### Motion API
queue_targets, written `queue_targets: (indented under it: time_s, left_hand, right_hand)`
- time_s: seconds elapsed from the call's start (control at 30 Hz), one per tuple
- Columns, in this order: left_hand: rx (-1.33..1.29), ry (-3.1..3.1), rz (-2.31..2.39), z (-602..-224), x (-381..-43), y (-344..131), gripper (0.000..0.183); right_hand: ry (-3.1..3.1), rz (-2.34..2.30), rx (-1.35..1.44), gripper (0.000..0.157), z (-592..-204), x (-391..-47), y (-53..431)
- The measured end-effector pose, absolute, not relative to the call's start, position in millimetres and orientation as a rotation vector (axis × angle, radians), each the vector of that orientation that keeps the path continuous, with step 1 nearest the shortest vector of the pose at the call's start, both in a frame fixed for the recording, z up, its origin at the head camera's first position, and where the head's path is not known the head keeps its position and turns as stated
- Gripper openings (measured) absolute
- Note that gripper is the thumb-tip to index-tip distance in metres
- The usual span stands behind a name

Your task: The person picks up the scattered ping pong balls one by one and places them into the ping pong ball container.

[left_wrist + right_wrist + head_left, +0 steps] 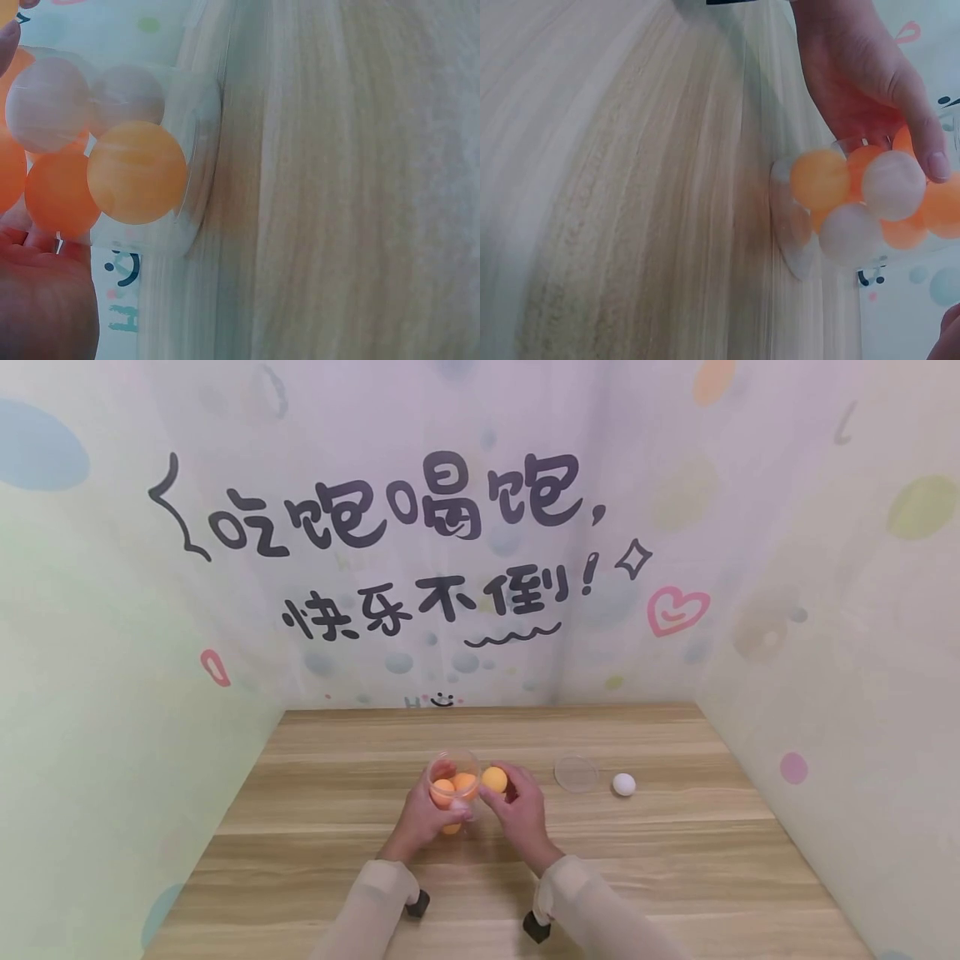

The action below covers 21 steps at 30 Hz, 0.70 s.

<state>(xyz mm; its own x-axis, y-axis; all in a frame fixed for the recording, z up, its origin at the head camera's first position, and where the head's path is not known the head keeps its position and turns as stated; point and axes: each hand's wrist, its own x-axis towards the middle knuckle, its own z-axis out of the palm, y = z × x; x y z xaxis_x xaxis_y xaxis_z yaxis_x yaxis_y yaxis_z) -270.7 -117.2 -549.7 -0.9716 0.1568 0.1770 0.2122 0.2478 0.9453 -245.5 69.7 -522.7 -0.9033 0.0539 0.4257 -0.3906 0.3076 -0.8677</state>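
My left hand grips a clear plastic jar that stands upright on the table. Several orange balls and white balls, like ping-pong balls, show through its wall. Its mouth is uncovered. Close by the rim, on the right, my right hand pinches a yellow-orange ping-pong ball between thumb and fingers. Only a bit of that hand's fingers enters the right wrist view. In that same view, the left thumb lies along the jar's side.
A clear round lid lies flat on the wooden table, right of my hands. Next to it, farther right, sits a lone white ball. Printed fabric walls enclose the table at the back and both sides.
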Motion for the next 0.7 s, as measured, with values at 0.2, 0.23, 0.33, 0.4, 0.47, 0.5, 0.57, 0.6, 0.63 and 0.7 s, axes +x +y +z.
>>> queue_targets:
  time_s: [0.2, 0.23, 0.33, 0.4, 0.47, 0.5, 0.57, 0.6, 0.63, 0.7]
  left_hand:
    - [-0.351, -2.449, -1.863, -549, -270, -118, 0.091]
    - [-0.348, -2.45, -1.864, -549, -270, -118, 0.092]
    - [-0.345, -2.45, -1.867, -550, -271, -117, 0.092]
    - [-0.343, -2.448, -1.873, -550, -271, -117, 0.091]
    - [-0.346, -2.445, -1.878, -550, -271, -117, 0.09]
    - [-0.347, -2.442, -1.883, -550, -271, -117, 0.09]
    - [-0.347, -2.438, -1.892, -551, -271, -117, 0.09]
    - [-0.345, -2.44, -1.893, -551, -271, -117, 0.09]
    - [-0.342, -2.441, -1.896, -551, -271, -117, 0.09]
    - [-0.333, -2.447, -1.897, -551, -271, -117, 0.091]
  right_hand:
    - [-2.233, 1.642, 0.288, 0.049, -519, -247, 66]
    - [-2.242, 1.649, 0.284, 0.05, -519, -247, 67]
    - [-2.256, 1.661, 0.287, 0.052, -516, -247, 67]
    - [-2.251, 1.67, 0.291, 0.051, -514, -247, 66]
    - [-2.242, 1.685, 0.281, 0.05, -512, -247, 65]
    - [-2.233, 1.695, 0.281, 0.048, -510, -247, 65]
    - [-2.218, 1.713, 0.288, 0.047, -507, -248, 63]
    - [-2.216, 1.717, 0.294, 0.046, -505, -248, 63]
    - [-2.216, 1.723, 0.301, 0.046, -503, -248, 62]
    - [-2.219, 1.727, 0.323, 0.045, -501, -249, 61]
